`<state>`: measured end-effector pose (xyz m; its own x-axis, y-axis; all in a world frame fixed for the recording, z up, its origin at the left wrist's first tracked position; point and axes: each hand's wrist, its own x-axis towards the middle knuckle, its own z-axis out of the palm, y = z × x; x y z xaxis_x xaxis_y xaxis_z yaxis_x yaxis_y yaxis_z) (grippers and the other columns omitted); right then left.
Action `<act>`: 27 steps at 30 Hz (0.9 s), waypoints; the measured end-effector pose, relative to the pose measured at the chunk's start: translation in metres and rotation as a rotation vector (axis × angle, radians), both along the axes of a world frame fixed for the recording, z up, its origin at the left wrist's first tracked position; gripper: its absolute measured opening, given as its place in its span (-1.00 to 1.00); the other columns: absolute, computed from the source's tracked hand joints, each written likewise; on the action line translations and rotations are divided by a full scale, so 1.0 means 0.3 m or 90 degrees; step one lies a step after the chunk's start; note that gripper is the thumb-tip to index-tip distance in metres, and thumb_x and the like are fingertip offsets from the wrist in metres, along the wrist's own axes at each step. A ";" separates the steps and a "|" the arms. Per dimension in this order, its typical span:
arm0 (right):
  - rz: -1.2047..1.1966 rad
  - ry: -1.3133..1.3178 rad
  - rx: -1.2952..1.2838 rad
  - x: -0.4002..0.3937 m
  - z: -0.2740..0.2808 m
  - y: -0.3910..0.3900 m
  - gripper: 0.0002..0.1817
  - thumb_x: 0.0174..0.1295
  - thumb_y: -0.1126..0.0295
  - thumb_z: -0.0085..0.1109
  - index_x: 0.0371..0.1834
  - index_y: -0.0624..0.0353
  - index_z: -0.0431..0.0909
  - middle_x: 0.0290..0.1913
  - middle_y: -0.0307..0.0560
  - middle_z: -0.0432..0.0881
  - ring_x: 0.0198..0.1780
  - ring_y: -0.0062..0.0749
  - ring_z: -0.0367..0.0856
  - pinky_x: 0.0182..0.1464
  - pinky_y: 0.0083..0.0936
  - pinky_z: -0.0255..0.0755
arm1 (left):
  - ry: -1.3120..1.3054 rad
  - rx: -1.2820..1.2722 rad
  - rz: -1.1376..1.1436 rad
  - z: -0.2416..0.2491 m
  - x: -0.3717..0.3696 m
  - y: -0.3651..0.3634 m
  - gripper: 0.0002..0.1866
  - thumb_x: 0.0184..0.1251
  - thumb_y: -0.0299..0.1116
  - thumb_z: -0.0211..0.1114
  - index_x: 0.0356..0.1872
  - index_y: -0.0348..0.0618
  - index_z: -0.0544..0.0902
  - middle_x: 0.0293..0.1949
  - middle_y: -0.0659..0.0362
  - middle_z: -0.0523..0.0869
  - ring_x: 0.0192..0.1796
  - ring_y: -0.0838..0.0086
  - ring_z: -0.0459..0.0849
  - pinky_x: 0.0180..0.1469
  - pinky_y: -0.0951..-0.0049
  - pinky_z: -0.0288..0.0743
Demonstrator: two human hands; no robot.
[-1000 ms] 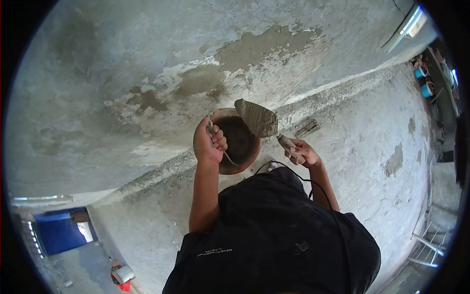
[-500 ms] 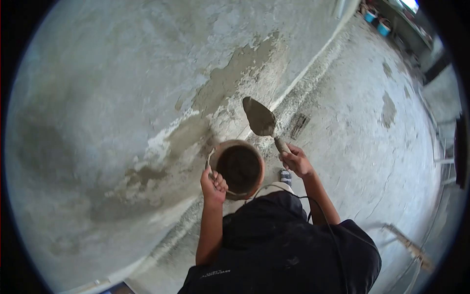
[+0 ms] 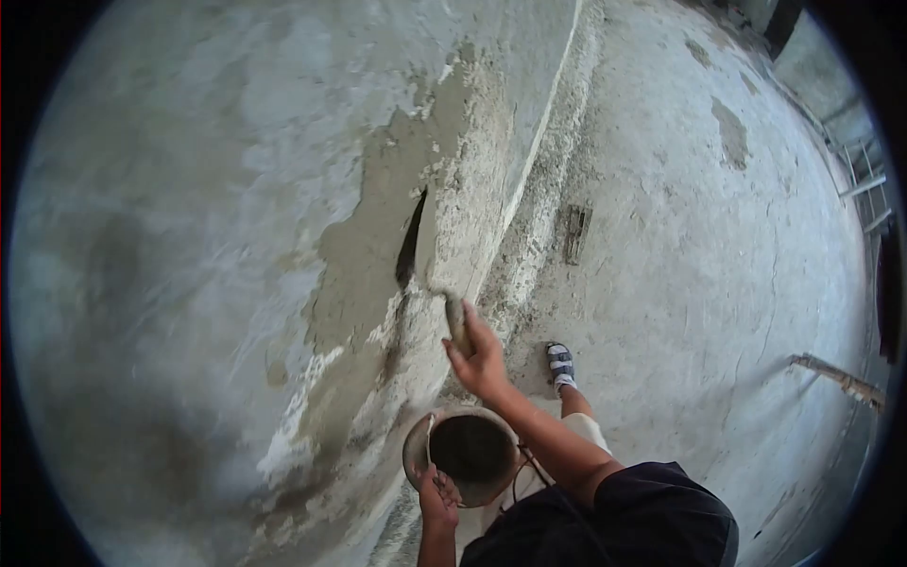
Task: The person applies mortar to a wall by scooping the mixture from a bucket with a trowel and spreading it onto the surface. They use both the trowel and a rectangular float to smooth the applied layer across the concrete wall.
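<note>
My right hand (image 3: 484, 359) is wrapped round the handle of a pointed trowel (image 3: 410, 244), its blade seen nearly edge-on over the damp mortar patch (image 3: 364, 208) on the wall (image 3: 208, 189). Lower down, my left hand (image 3: 438, 496) grips the handle of a bucket (image 3: 414, 458), closed at its left rim. Inside the bucket is a dark, shadowed interior. Rough, pale, flaking plaster borders the patch, running down toward the floor joint.
A flat piece of debris (image 3: 577, 234) lies on the concrete floor (image 3: 680, 274) near the wall's base. My sandalled foot (image 3: 559, 361) stands right of the bucket. At the far right are a wooden piece (image 3: 841, 380) and a pale metal frame (image 3: 864, 185).
The trowel has swung left and turned edge-on, from above the floor joint to the wall patch. The bucket and my left hand sit lower in view, and my view has shifted.
</note>
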<state>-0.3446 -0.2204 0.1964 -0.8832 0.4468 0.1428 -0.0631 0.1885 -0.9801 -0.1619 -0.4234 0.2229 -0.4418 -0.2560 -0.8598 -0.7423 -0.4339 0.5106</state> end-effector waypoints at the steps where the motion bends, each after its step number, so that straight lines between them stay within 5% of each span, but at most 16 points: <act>1: 0.010 -0.006 0.005 0.008 -0.019 -0.040 -0.18 0.14 0.48 0.31 0.50 0.21 0.16 -0.24 0.16 0.51 -0.25 0.09 0.55 -0.11 -0.28 0.50 | -0.003 -0.010 -0.011 -0.010 0.005 -0.018 -0.56 0.40 0.07 0.14 -0.57 0.01 0.36 -0.81 0.36 0.14 -0.82 0.58 0.07 -0.72 0.51 -0.05; 5: 0.094 -0.121 -0.061 0.121 -0.092 -0.152 -0.11 0.16 0.51 0.23 0.56 0.04 -0.03 -0.02 0.27 0.38 -0.07 0.28 0.47 -0.05 -0.11 0.46 | -0.054 0.028 0.001 0.045 -0.008 -0.023 -0.68 0.42 -0.05 0.14 -0.47 0.04 0.37 -0.76 0.35 0.22 -0.80 0.60 0.09 -0.73 0.50 0.00; 9: 0.127 -0.139 -0.117 0.155 -0.131 -0.094 -0.17 0.18 0.57 0.21 0.51 0.25 -0.01 0.12 0.34 0.38 0.13 0.21 0.45 0.19 -0.14 0.35 | -0.063 -0.030 0.039 0.061 -0.026 0.001 -0.59 0.43 0.00 0.09 -0.58 0.04 0.33 -0.79 0.36 0.16 -0.80 0.59 0.03 -0.71 0.48 -0.08; 11: 0.006 -0.011 -0.090 0.085 -0.111 -0.065 -0.13 0.18 0.56 0.18 0.56 0.09 -0.05 -0.04 0.22 0.39 -0.08 0.20 0.45 0.02 -0.11 0.41 | -0.037 -0.003 0.059 0.037 -0.004 -0.015 -0.59 0.43 0.01 0.07 -0.59 0.05 0.34 -0.79 0.36 0.15 -0.79 0.59 0.02 -0.67 0.49 -0.09; 15: -0.003 0.022 -0.083 -0.063 -0.023 0.003 -0.11 0.20 0.55 0.17 0.57 0.09 -0.09 0.00 0.23 0.39 -0.05 0.21 0.46 0.03 -0.13 0.42 | -0.031 -0.012 0.087 0.030 -0.007 0.020 -0.59 0.44 0.00 0.06 -0.59 0.04 0.34 -0.78 0.36 0.15 -0.77 0.59 0.02 -0.64 0.48 -0.08; 17: 0.158 -0.115 -0.159 -0.101 0.002 -0.001 -0.11 0.19 0.59 0.20 0.55 0.24 -0.10 0.23 0.32 0.35 0.23 0.19 0.40 0.28 -0.26 0.30 | -0.011 0.026 0.074 0.022 -0.016 0.035 -0.58 0.44 -0.01 0.05 -0.61 0.04 0.34 -0.78 0.36 0.14 -0.76 0.59 0.02 -0.61 0.47 -0.07; 18: 0.098 -0.048 -0.109 -0.103 -0.025 -0.044 -0.09 0.21 0.57 0.13 0.60 0.06 -0.16 0.05 0.25 0.38 0.02 0.23 0.45 0.07 -0.16 0.41 | -0.010 0.028 0.074 0.015 -0.022 0.046 -0.58 0.44 -0.01 0.05 -0.61 0.04 0.34 -0.78 0.36 0.14 -0.76 0.59 0.02 -0.61 0.47 -0.07; 21: 0.100 -0.048 -0.150 -0.064 -0.097 -0.102 -0.08 0.20 0.59 0.10 0.60 0.07 -0.17 0.08 0.27 0.38 0.06 0.27 0.43 0.12 -0.15 0.39 | 0.006 0.040 0.057 0.002 -0.035 0.065 -0.59 0.43 -0.02 0.05 -0.60 0.02 0.35 -0.78 0.35 0.14 -0.76 0.58 0.03 -0.62 0.47 -0.06; 27: 0.101 -0.092 -0.179 0.025 -0.149 -0.034 -0.08 0.18 0.63 0.10 0.59 0.18 -0.19 0.43 0.31 0.21 0.46 0.13 0.22 0.45 -0.28 0.14 | 0.000 0.044 0.026 -0.018 -0.032 0.089 -0.59 0.40 0.02 0.06 -0.57 0.01 0.36 -0.78 0.32 0.17 -0.77 0.54 0.08 -0.64 0.45 -0.02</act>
<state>-0.3372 -0.2306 0.1517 -0.9470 0.3062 -0.0970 0.0725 -0.0904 -0.9933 -0.1714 -0.3966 0.2176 -0.4322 -0.2134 -0.8762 -0.7231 -0.4986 0.4781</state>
